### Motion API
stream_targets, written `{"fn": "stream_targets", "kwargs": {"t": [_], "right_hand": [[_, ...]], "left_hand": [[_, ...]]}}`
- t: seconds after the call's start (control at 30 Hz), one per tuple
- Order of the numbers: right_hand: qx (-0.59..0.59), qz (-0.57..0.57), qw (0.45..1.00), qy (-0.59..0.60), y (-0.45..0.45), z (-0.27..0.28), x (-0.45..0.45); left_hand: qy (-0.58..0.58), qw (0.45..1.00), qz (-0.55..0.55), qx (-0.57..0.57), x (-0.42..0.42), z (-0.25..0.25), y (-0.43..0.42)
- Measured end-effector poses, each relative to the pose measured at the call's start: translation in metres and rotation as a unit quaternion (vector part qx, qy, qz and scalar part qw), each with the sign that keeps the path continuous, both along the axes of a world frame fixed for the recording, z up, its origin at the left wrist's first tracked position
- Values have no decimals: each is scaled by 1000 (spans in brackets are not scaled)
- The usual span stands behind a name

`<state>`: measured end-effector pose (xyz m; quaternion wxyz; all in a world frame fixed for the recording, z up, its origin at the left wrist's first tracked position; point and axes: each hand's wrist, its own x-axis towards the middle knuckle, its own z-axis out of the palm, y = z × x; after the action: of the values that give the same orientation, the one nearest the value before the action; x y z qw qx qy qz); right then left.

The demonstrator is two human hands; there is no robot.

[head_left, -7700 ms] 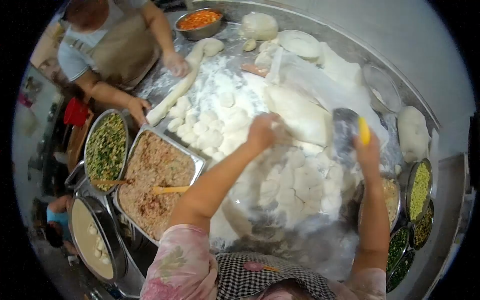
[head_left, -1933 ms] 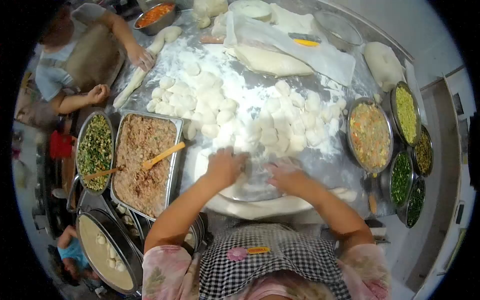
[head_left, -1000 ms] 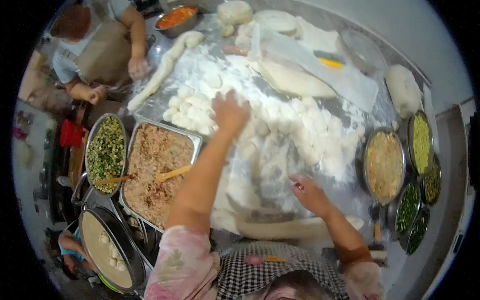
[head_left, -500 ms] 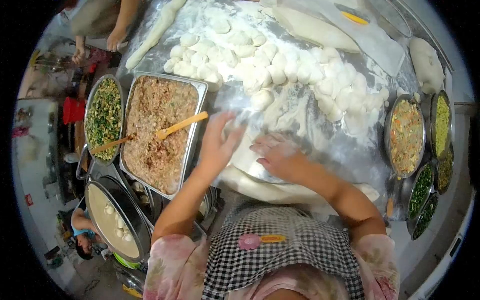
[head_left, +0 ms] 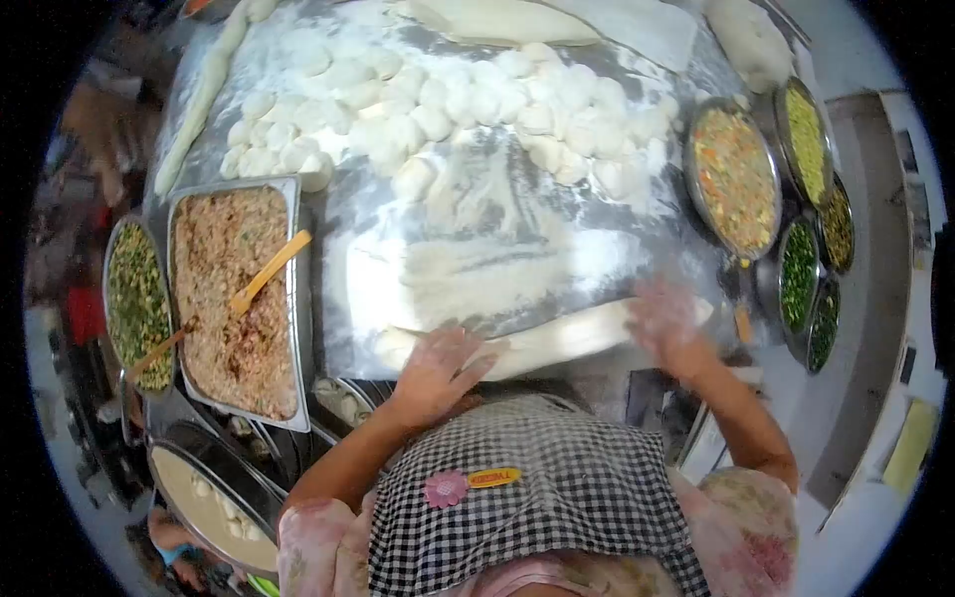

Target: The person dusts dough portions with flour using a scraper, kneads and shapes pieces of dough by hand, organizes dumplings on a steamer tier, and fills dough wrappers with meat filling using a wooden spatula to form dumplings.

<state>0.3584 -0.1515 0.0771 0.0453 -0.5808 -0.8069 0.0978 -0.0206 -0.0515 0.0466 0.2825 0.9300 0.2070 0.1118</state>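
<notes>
A long roll of white dough (head_left: 567, 340) lies along the near edge of the floured metal table (head_left: 348, 229). My left hand (head_left: 448, 363) rests on the roll near its left end, fingers spread. Over the roll's right end is my right hand (head_left: 668, 316), blurred by motion, its fingers apart. Farther back, many small flattened dough pieces (head_left: 433, 121) lie in a wide floury band. A thin film of flour and dough smears (head_left: 482, 249) marks the tabletop between them and the roll.
On the left stand a tray of minced filling (head_left: 298, 328) with a yellow spatula and a bowl of green filling (head_left: 139, 298). Bowls of vegetables, including a mixed one (head_left: 736, 179), line the right. Large dough (head_left: 751, 45) sits at the back right. Another person's hand (head_left: 104, 139) shows at the left.
Both my hands have come down toward the near edge onto the long roll, the right one moving rightward. The roll now lies straighter. The view has shifted, and the other person is mostly out of it.
</notes>
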Motion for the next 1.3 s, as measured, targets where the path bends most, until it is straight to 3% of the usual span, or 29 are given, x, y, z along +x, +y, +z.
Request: {"fn": "stream_targets", "kwargs": {"t": [0.1, 0.2, 0.3, 0.37, 0.43, 0.47, 0.53, 0.57, 0.6, 0.67, 0.73, 0.83, 0.9, 0.97, 1.0, 1.1, 1.13, 1.2, 1.23, 1.27, 1.3], "right_hand": [[-41, -25, 999, 3, -44, -7, -39], [-83, -79, 993, -8, -49, -20, -76], [-74, -129, 988, -39, 14, -34, -68], [-31, -176, 983, -40, 70, -31, -59], [9, -204, 978, -44, 89, -31, -64], [21, -205, 978, -41, 90, -35, -67], [56, -157, 986, 7, 67, -48, -68], [21, -141, 989, 26, 44, -51, -69], [-15, -122, 991, 45, 24, -48, -73], [-131, -78, 988, 2, -21, -31, -73], [-130, -60, 990, -8, -53, -30, -58], [-103, -54, 993, -7, -46, -32, -43], [-128, -78, 989, -18, -24, -25, -45], [-81, -94, 991, 53, -21, -25, -32], [-72, -107, 990, 60, -18, -18, -28], [-41, -157, 983, 87, -24, -6, -11], [-28, -171, 980, 103, -30, -10, -2], [8, -192, 975, 108, -44, -13, 16], [30, -198, 974, 101, -51, -15, 25], [53, -205, 973, 94, -57, -14, 32], [37, -217, 973, 73, -64, -11, 38]], "left_hand": [[28, 993, -53, 105, 11, -23, 2], [124, 981, 30, -148, 25, 9, 17], [217, 965, 109, -100, -2, 4, 25], [252, 953, 96, 138, -25, 18, 37], [235, 942, 186, 153, -35, 29, 39], [279, 922, 219, 154, -43, 20, 35], [235, 932, 206, 185, -11, 44, 24], [211, 936, 200, 197, 8, 52, 15], [114, 973, 164, 117, 23, 46, 7], [93, 992, 81, 6, 72, 46, -12], [70, 997, -6, 38, 106, 32, -31], [42, 999, 14, 22, 133, 19, -31], [36, 993, 113, 13, 129, 19, -20], [23, 973, 228, 29, 116, 21, 2], [65, 948, 311, -18, 109, 21, 15], [82, 927, 366, -5, 65, -44, 31], [57, 911, 379, -150, 85, -20, 27], [5, 892, 306, -331, 134, 33, 3], [-65, 919, 221, -320, 148, 23, -13], [-76, 968, 146, -189, 159, 17, -28], [-37, 984, 113, -135, 170, 20, -37]]}}
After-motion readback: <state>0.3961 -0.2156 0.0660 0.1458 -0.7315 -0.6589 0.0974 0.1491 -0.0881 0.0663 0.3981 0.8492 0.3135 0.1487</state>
